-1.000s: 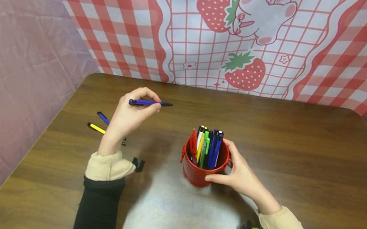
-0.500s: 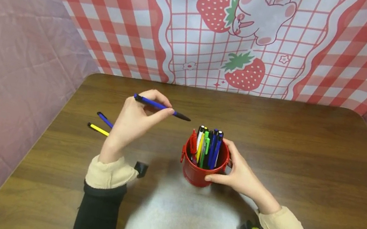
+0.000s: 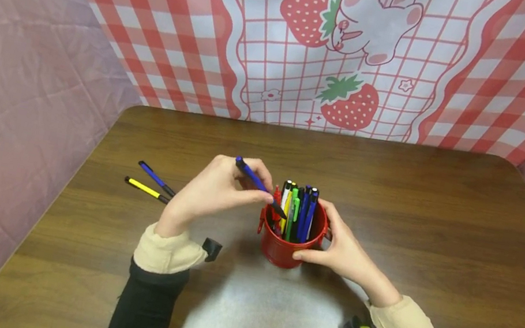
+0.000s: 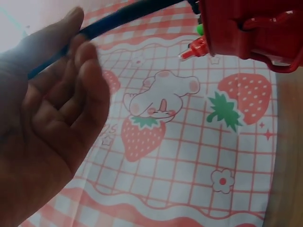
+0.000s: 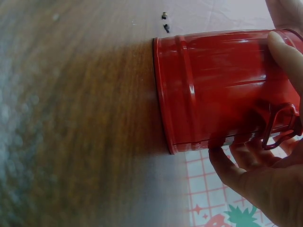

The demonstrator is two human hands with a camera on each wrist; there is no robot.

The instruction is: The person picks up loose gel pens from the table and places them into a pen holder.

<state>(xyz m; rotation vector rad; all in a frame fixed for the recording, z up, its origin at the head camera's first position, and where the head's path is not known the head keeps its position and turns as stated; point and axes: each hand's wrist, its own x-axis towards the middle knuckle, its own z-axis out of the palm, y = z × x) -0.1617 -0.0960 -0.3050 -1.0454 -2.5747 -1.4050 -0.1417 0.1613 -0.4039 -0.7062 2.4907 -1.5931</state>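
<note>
My left hand (image 3: 221, 189) pinches a blue pen (image 3: 255, 179) between thumb and fingers. Its dark tip slants down over the left rim of a red metal bucket (image 3: 281, 251). Upright in the bucket stand several pens (image 3: 297, 211), among them red, white, yellow, green, black and blue ones. On the bucket's right side, my right hand (image 3: 339, 248) grips the wall, thumb in front and fingers behind. The right wrist view shows the bucket (image 5: 222, 90) standing on the table, with a small wire handle loop (image 5: 281, 125) by the fingers. In the left wrist view the pen (image 4: 128, 13) reaches toward the bucket.
A blue pen (image 3: 155, 176) and a yellow pen (image 3: 144, 188) lie on the wooden table (image 3: 419, 203) left of the left hand, their dark tips close to the wrist. Behind the table's far edge hangs a red-and-white checked cloth (image 3: 173, 13) with strawberries.
My left hand has moved right and toward the bucket, tilting the blue pen tip-down over the rim. More of the two lying pens now shows. The right hand and bucket stay put.
</note>
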